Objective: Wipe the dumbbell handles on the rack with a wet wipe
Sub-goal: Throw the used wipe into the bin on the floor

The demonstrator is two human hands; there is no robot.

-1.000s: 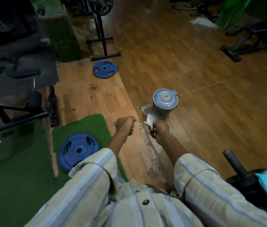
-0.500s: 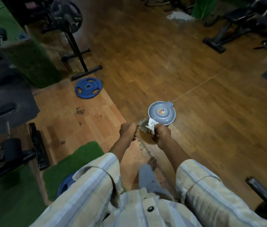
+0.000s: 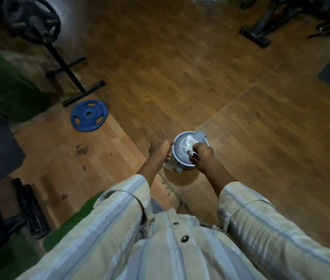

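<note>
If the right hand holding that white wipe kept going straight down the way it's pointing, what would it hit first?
Most likely the closed lid of the grey bin. The right hand holds the crumpled wipe directly over it, and nothing shows between them. Depth is hard to judge from above, so how far apart they are is unclear.

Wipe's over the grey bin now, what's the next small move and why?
Probably open the right hand and let the crumpled wipe go. It hangs above the grey bin, but whether the lid is open or shut is hard to tell, so check that first. The left hand is fisted beside the rim.
</note>
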